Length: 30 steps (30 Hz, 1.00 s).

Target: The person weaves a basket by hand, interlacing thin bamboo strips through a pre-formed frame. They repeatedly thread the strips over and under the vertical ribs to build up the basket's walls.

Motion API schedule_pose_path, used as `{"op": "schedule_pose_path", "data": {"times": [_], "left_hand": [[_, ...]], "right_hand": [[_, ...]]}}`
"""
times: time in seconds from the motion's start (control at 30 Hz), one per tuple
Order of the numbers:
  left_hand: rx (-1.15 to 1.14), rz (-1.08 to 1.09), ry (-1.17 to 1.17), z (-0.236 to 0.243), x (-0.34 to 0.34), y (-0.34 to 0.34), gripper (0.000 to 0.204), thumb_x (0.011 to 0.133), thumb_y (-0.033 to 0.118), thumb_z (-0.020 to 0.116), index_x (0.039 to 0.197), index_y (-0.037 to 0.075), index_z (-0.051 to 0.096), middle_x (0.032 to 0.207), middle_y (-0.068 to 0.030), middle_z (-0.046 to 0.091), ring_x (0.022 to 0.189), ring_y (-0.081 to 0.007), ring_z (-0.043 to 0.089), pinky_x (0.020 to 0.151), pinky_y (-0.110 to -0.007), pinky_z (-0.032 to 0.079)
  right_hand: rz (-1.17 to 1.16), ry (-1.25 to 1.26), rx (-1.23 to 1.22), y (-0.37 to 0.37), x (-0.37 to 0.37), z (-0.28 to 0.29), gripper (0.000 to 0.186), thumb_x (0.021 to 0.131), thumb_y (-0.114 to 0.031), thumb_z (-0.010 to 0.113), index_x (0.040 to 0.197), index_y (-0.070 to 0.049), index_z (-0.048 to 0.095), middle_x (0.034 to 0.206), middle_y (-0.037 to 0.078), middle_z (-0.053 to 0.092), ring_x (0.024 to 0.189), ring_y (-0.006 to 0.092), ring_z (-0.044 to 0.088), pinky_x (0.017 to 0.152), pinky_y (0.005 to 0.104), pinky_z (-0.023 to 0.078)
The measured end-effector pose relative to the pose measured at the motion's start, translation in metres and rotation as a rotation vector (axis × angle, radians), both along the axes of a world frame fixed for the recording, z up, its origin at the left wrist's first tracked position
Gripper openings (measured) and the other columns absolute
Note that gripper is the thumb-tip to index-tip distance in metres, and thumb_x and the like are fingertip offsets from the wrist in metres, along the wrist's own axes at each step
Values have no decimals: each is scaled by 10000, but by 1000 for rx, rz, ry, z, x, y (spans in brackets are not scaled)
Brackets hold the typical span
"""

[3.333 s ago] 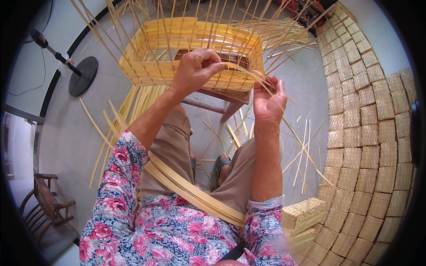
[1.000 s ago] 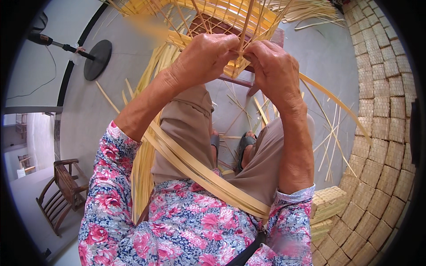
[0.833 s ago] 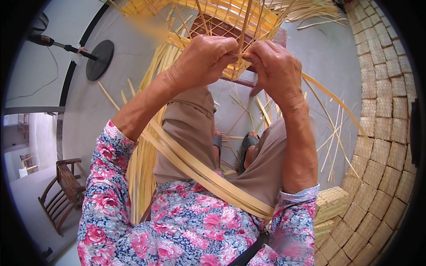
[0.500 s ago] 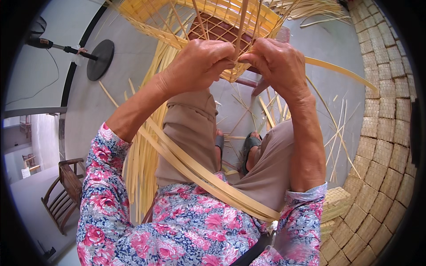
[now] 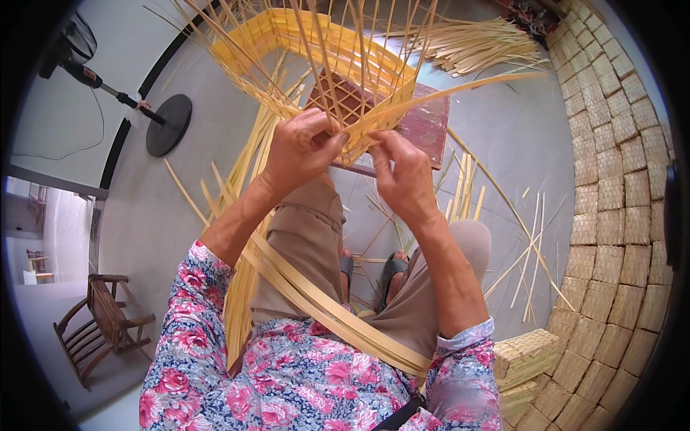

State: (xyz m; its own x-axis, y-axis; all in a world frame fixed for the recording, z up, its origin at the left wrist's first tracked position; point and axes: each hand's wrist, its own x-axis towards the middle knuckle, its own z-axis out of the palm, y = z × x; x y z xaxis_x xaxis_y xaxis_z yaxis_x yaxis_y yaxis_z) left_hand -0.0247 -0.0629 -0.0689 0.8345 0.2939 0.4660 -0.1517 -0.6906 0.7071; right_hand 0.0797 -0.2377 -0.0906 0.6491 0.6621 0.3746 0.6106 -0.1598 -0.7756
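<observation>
A partly woven basket (image 5: pixel 388 61) of yellow bamboo-like strips rests on a dark red wooden stool (image 5: pixel 431 129), its long thin stakes standing up past the rim. My left hand (image 5: pixel 302 149) is closed, thumb and fingers pinching the basket's near edge by the stakes. Just to its right, my right hand (image 5: pixel 404 172) pinches the lower part of the near corner between thumb and forefinger. From that corner a long flat strip (image 5: pixel 481 82) runs out loose to the upper right. Exactly which strands the fingertips grip is partly hidden.
Long flat strips (image 5: pixel 316 302) lie across my lap, and more hang beside my left leg (image 5: pixel 241 316). A strip pile (image 5: pixel 474 47) lies at the far right. Stacked woven blocks (image 5: pixel 596 266) line the right side. A fan base (image 5: pixel 169 126) and wooden chair (image 5: pixel 108 316) stand left.
The basket has turned and more of its far wall and the stool shows. Both hands have come lower and nearer to me; the right moved left. The loose strip now points up and right.
</observation>
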Motion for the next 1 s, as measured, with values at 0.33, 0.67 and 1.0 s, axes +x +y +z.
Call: {"op": "schedule_pose_path", "data": {"times": [0.33,0.67,1.0], "left_hand": [[134,-228,-125,-4,-9,11,110,802,8,763,819,27,656,763,-72,647,607,-186,615,549,-303,480],[118,-275,-127,0,18,20,113,808,83,777,861,69,678,781,-73,634,645,-230,626,569,-335,525],[13,-344,-39,3,14,15,107,809,50,776,850,48,677,771,-67,637,662,-226,638,572,-319,543]], "right_hand": [[708,1738,891,-15,57,-34,225,1058,-241,553,1106,-43,647,931,129,703,922,201,710,839,329,593],[512,606,368,5,17,38,311,972,-175,699,1239,-27,643,1071,13,614,889,81,559,828,227,483],[198,577,473,1,8,37,285,1034,-225,599,876,4,658,876,17,626,793,78,535,710,258,439]]}}
